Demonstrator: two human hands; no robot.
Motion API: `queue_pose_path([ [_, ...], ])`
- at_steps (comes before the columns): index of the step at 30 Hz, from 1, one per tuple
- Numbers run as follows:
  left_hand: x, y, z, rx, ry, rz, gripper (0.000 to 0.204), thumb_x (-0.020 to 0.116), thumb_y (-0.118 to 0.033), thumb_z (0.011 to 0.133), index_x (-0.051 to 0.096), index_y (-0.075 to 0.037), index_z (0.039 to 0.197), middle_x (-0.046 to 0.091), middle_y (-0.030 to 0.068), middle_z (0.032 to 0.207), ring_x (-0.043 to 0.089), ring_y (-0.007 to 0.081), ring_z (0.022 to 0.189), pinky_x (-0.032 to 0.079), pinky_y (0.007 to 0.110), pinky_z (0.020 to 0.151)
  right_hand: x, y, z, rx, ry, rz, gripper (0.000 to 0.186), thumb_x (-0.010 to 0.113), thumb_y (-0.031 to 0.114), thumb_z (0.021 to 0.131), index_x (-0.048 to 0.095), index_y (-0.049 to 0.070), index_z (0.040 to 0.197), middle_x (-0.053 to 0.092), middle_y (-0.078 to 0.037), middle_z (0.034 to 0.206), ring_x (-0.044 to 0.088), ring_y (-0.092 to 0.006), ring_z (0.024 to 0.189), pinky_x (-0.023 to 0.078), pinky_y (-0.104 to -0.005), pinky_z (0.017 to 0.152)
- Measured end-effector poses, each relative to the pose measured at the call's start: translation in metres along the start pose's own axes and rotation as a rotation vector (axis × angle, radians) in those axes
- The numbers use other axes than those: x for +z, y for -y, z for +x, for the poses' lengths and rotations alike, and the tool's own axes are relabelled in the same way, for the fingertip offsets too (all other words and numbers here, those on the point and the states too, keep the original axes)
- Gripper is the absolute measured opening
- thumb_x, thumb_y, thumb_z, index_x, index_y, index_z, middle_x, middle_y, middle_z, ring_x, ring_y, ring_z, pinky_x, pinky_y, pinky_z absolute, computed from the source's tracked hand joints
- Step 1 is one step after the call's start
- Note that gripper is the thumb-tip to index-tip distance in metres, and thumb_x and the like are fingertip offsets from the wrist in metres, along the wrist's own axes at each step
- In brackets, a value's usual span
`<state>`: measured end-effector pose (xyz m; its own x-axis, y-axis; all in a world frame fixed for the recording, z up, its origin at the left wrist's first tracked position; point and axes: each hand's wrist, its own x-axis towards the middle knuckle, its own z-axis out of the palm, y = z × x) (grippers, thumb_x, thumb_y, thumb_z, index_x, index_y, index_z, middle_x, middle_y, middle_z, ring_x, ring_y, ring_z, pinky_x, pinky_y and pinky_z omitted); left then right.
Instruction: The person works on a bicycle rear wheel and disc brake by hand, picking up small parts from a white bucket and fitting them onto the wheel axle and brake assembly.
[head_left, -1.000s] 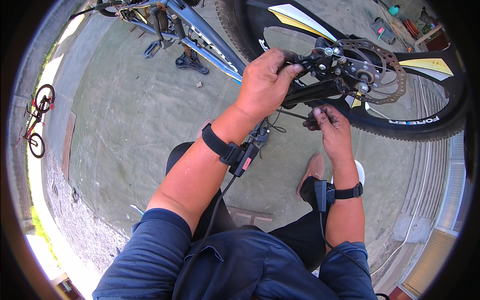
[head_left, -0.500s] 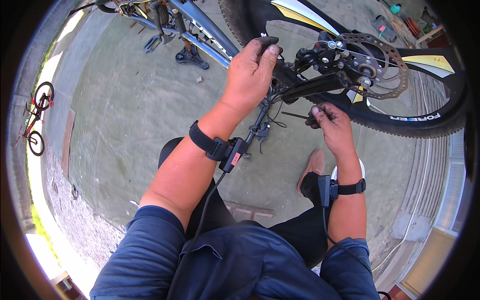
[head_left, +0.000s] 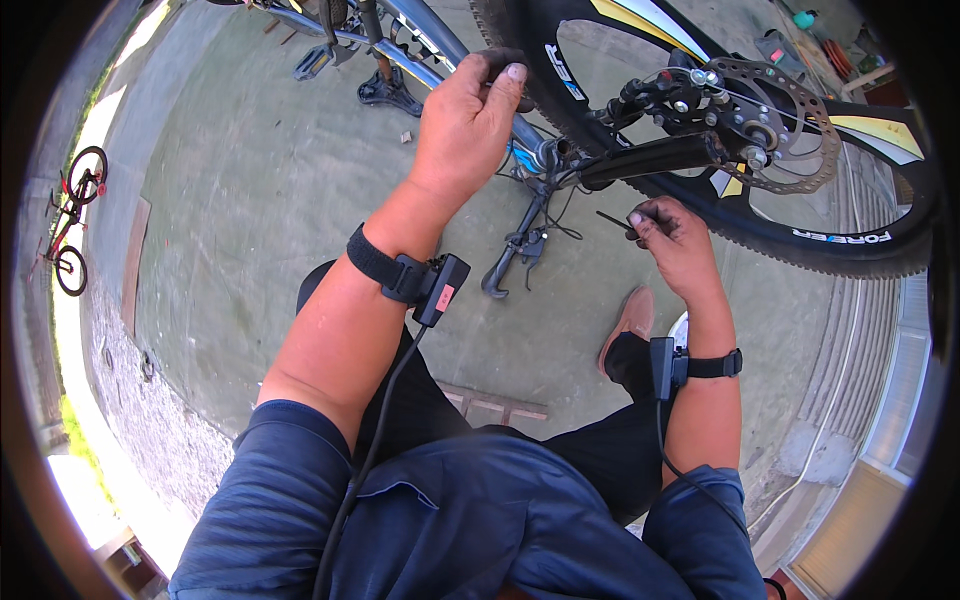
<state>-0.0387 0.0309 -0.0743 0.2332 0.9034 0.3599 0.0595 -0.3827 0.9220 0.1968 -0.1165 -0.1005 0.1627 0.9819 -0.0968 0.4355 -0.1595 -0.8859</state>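
Observation:
My right hand [head_left: 678, 250] is closed round a hex key [head_left: 613, 219], whose thin dark shaft points left from the fingertips; its other end is hidden. Up and to the left, my left hand [head_left: 465, 130] has its blackened fingers curled together, thumb against them, beside the blue-grey bicycle frame [head_left: 430, 30]. Whatever those fingers may hold is hidden. Above my right hand are the black fork leg [head_left: 655, 160], the disc brake caliper [head_left: 675, 108] and the brake rotor [head_left: 815, 150] of the wheel. The black tyre [head_left: 850, 262] runs to the right of that hand.
Below the fork, the handlebar [head_left: 520, 245] with its cables hangs down near the floor. A pedal [head_left: 313, 62] and the saddle [head_left: 388, 95] are at upper left. Farther left stands a red bicycle [head_left: 75, 220]. Low steps [head_left: 840, 330] line the right side.
My left hand has moved left and slightly up, farther from the brake caliper. The hex key now slants more, and my right hand has shifted slightly right. The bicycle sits a little farther right in view.

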Motion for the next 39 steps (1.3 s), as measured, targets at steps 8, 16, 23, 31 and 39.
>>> queue_pose_path([
  [8,-0.009,-0.002,0.000,-0.026,-0.026,-0.053,0.027,0.055,-0.019,0.098,0.059,0.002,0.115,0.068,0.0073,0.095,0.067,0.0122,0.080,0.052,0.024,0.070,0.001,-0.011,0.004,0.037,0.028,0.009,0.015,0.067,0.004,0.085,0.063,-0.004,0.096,0.061,-0.007,0.092,0.063,-0.0133,0.081,0.051,-0.0268,0.071],
  [16,-0.013,0.003,0.000,0.000,-0.025,-0.062,0.027,0.055,-0.019,0.099,0.058,0.001,0.116,0.067,0.0065,0.100,0.068,0.0125,0.082,0.052,0.023,0.070,-0.001,-0.011,0.004,-0.014,0.057,0.011,0.017,0.059,-0.003,0.086,0.059,-0.003,0.103,0.062,-0.004,0.093,0.062,-0.0105,0.085,0.050,-0.0252,0.072],
  [23,-0.009,-0.010,0.002,-0.052,-0.082,0.088,0.023,0.057,-0.016,0.096,0.063,0.001,0.110,0.064,0.0022,0.079,0.058,0.0075,0.068,0.048,0.024,0.062,-0.004,-0.010,0.002,-0.012,0.061,0.025,0.016,0.058,-0.004,0.085,0.060,-0.004,0.101,0.060,-0.005,0.097,0.062,-0.0123,0.087,0.050,-0.0262,0.075],
  [31,-0.007,-0.014,0.001,-0.029,-0.051,0.080,0.025,0.054,-0.017,0.097,0.062,0.001,0.113,0.064,0.0019,0.077,0.057,0.0074,0.067,0.048,0.024,0.061,-0.007,-0.011,0.000,-0.044,0.073,0.020,0.019,0.051,-0.006,0.084,0.059,-0.004,0.101,0.059,-0.006,0.100,0.063,-0.0144,0.089,0.049,-0.0267,0.076],
  [39,-0.005,-0.012,0.002,-0.043,-0.055,0.058,0.025,0.054,-0.017,0.097,0.061,0.001,0.114,0.064,0.0018,0.077,0.058,0.0076,0.068,0.048,0.024,0.061,-0.008,-0.013,0.001,-0.062,0.049,0.045,0.016,0.056,-0.004,0.082,0.061,-0.004,0.097,0.059,-0.007,0.099,0.062,-0.0141,0.087,0.050,-0.0267,0.077],
])
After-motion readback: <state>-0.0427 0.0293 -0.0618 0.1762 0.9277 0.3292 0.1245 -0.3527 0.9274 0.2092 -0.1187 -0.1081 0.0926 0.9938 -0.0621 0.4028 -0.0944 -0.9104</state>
